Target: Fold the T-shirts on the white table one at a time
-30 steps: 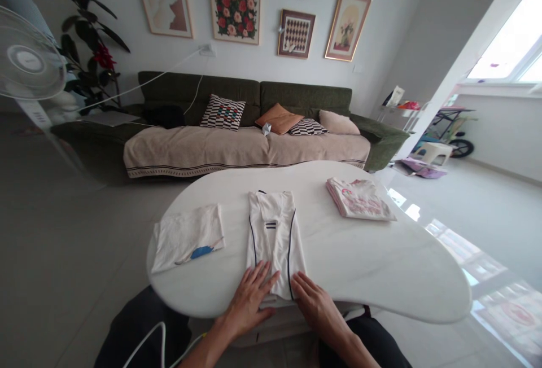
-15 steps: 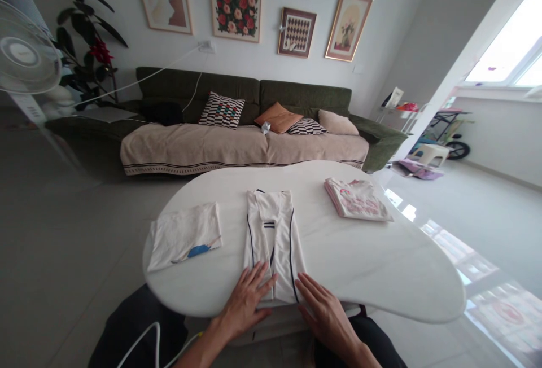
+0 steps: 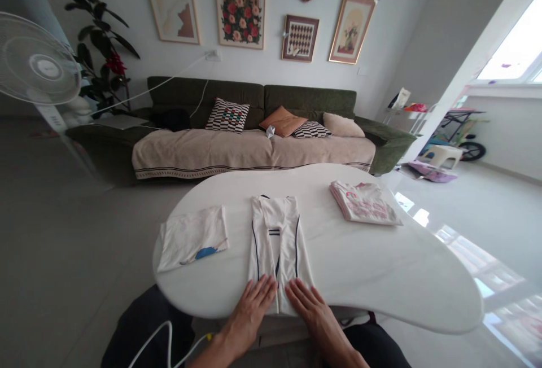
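Note:
A white garment with dark piping (image 3: 288, 224) lies folded into a long strip on the table, its lower end at the near edge. My left hand (image 3: 254, 303) rests flat on its lower left part, fingers stretched out. On the lower right part lies my right hand (image 3: 309, 306), also flat with fingers extended. To the left is a folded white garment with a blue print (image 3: 192, 235). Farther right sits a folded white and pink garment with a pink print (image 3: 366, 204).
The white table (image 3: 381, 272) has a curved outline. Behind it stands a green sofa (image 3: 309, 97) with a beige cover and several cushions. A white fan (image 3: 46, 66) is at the left. A white cable (image 3: 169, 334) loops near my left forearm.
My right hand has moved left from the garment's right edge onto its lower right part. My left hand stays on the lower left part. The camera view has shifted slightly.

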The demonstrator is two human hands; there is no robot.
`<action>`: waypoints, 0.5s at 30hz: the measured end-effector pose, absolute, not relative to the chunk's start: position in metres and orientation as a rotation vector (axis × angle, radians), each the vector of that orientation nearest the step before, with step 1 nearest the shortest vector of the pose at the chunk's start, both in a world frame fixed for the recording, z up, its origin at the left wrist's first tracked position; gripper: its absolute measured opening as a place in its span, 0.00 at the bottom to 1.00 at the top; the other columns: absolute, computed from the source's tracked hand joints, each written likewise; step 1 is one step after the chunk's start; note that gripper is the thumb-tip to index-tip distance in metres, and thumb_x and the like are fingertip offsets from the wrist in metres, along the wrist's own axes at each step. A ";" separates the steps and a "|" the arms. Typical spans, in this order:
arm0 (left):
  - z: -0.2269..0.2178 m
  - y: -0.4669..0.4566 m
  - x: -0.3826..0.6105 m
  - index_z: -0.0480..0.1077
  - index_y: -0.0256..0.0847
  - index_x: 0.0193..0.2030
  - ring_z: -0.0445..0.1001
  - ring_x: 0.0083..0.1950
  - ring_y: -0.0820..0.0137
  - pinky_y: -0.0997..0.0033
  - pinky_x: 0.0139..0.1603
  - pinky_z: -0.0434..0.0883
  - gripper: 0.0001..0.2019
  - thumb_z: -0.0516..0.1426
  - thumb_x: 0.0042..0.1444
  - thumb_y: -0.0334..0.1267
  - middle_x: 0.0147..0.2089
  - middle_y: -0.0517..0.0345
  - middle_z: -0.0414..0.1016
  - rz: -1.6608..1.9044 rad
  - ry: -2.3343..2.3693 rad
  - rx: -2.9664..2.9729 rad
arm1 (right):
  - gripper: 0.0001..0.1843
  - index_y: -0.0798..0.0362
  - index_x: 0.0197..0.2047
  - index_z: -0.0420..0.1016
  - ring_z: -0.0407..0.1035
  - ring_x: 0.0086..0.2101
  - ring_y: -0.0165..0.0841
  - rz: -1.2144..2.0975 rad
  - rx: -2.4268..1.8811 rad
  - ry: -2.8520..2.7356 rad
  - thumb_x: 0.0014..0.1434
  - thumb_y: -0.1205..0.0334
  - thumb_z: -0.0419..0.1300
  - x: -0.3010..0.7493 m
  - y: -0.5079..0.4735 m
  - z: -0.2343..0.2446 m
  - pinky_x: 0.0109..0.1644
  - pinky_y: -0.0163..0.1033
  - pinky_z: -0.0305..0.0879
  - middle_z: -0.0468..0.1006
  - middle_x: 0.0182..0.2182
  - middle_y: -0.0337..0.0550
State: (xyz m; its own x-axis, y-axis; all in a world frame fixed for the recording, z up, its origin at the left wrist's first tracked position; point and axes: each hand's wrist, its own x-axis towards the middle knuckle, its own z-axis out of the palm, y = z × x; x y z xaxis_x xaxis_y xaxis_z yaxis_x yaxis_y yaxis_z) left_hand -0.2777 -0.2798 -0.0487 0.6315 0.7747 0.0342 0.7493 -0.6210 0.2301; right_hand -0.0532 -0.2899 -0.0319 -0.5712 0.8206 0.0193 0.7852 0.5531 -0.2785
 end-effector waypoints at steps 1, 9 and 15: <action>-0.049 -0.284 -0.280 0.32 0.48 0.65 0.41 0.66 0.68 0.58 0.63 0.48 0.45 0.43 0.39 0.17 0.66 0.63 0.39 0.186 1.223 2.633 | 0.38 0.46 0.63 0.45 0.47 0.59 0.39 0.395 -1.361 -2.650 0.50 0.74 0.46 -0.053 -0.295 -0.025 0.58 0.50 0.52 0.53 0.60 0.42; 0.034 -0.297 -0.307 0.70 0.52 0.46 0.71 0.44 0.70 0.74 0.47 0.66 0.22 0.49 0.46 0.28 0.43 0.66 0.74 0.347 1.104 2.045 | 0.27 0.37 0.51 0.66 0.70 0.41 0.29 0.995 -1.196 -2.550 0.52 0.71 0.47 -0.031 -0.305 0.074 0.43 0.30 0.65 0.76 0.42 0.32; 0.051 -0.167 -0.268 0.68 0.37 0.46 0.72 0.37 0.69 0.73 0.38 0.67 0.19 0.57 0.45 0.40 0.35 0.58 0.75 0.970 1.053 1.213 | 0.18 0.53 0.41 0.72 0.67 0.28 0.30 1.079 -1.418 -1.892 0.43 0.63 0.59 -0.014 -0.161 0.078 0.32 0.33 0.63 0.74 0.26 0.36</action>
State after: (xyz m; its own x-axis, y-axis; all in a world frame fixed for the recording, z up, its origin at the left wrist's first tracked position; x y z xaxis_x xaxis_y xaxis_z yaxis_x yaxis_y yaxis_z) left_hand -0.2685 -0.1675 0.0506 0.2426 0.9649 -0.1004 -0.0205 0.1086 0.9939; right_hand -0.0136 -0.1613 0.0779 -0.3037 0.9517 -0.0445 0.5226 0.1274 -0.8430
